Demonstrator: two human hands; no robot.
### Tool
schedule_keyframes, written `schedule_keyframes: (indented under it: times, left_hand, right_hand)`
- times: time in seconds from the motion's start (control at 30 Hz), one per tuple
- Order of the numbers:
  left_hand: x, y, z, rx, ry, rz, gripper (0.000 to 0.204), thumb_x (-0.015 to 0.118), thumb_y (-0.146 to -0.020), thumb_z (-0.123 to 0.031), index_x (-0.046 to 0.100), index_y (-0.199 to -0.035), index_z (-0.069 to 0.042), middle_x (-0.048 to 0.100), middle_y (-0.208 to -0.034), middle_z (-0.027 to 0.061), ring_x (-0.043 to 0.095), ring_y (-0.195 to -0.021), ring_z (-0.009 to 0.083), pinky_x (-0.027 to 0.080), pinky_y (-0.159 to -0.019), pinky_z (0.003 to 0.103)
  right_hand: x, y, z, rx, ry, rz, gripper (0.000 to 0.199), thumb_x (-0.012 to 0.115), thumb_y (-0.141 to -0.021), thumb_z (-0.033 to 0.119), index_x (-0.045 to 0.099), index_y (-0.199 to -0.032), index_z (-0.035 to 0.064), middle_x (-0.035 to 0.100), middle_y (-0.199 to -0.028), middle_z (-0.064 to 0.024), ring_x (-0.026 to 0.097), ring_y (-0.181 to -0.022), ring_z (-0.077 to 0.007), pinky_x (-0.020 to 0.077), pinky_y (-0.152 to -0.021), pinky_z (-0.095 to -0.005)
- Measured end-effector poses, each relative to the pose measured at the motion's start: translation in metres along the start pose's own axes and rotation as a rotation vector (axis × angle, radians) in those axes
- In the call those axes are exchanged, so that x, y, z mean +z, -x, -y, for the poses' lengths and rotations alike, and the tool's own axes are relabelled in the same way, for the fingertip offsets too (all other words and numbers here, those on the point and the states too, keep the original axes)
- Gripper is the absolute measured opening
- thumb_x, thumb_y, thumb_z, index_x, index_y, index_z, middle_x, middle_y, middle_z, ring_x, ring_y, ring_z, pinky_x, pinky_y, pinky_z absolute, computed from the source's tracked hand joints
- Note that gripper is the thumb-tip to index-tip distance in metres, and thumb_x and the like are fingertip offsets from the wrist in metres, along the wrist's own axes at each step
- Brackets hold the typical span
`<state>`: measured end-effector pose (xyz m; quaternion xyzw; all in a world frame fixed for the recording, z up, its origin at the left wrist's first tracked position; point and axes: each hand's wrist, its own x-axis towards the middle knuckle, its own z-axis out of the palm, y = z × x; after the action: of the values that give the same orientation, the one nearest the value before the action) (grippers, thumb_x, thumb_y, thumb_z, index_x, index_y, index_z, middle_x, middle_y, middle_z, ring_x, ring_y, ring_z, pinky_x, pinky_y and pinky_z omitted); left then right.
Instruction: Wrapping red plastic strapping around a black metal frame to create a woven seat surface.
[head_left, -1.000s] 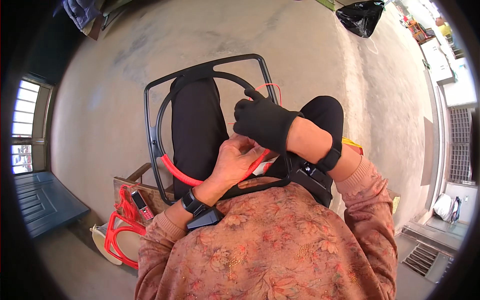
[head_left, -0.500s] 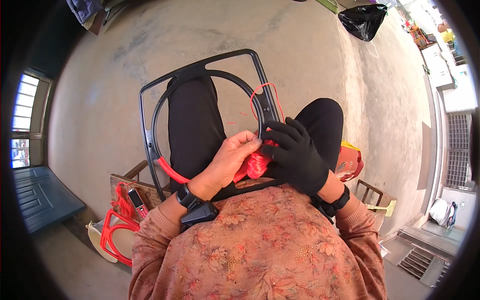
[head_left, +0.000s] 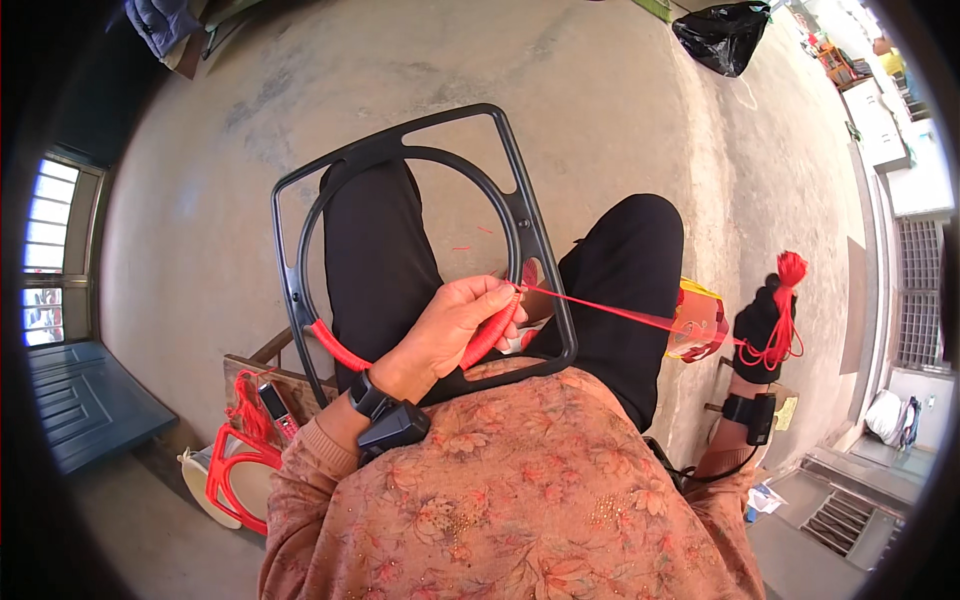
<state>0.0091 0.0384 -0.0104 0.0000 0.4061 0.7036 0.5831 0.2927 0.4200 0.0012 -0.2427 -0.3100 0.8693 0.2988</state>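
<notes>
Head view: over the person's black-trousered legs [head_left: 625,265] rests a black frame [head_left: 524,228], part of its inner ring covered by a red cord wrapping [head_left: 487,342]. The bare left hand [head_left: 455,318] pinches this wrapping's right end between thumb and fingers. Well apart, the gloved right hand [head_left: 757,328] closes its fingers around a red cord bundle [head_left: 790,272]; a taut strand [head_left: 630,314] stretches between the hands.

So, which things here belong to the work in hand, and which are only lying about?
In use:
black frame
red cord, wound partly round its ring and stretched to the right hand
left hand, pinching at the ring

Seemingly lying about:
mobile phone
black plastic bag
red frame, perhaps related
</notes>
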Motion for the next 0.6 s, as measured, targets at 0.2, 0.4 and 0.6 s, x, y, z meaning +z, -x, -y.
schedule_keyframes:
  times: [0.2,0.4,0.6]
  left_hand:
    - [0.005,0.003,0.0,0.043,0.1,-0.026,0.018,0.052,-0.097,-0.018,0.057,-0.091,-0.002,0.065,-0.081,0.0129,0.064,-0.063,0.0168,0.054,-0.053,0.026]
    - [0.008,0.002,0.0,0.056,0.015,-0.081,0.011,0.055,-0.094,-0.013,0.058,-0.09,-0.003,0.066,-0.081,0.0121,0.064,-0.063,0.0152,0.054,-0.053,0.026]
    - [0.0,0.0,0.016,0.298,-0.254,-0.163,0.009,0.063,-0.089,-0.009,0.062,-0.093,-0.002,0.064,-0.085,0.0018,0.059,-0.08,0.0059,0.05,-0.074,0.02]
  right_hand:
    - [0.022,0.007,0.007,0.007,0.496,-0.164,0.035,0.056,-0.094,0.027,0.057,-0.12,0.003,0.062,-0.08,-0.0018,0.059,-0.07,-0.0094,0.0466,-0.06,-0.0206]
    - [0.086,-0.052,-0.038,-0.185,0.706,-0.1,0.036,0.057,-0.092,0.019,0.053,-0.124,0.0027,0.063,-0.09,-0.0031,0.062,-0.078,-0.0131,0.0501,-0.068,-0.0247]
    - [0.259,-0.035,-0.14,-0.852,1.847,0.763,0.042,0.063,-0.075,0.01,0.058,-0.117,0.0063,0.063,-0.107,-0.0102,0.059,-0.105,-0.0248,0.0449,-0.094,-0.0391]
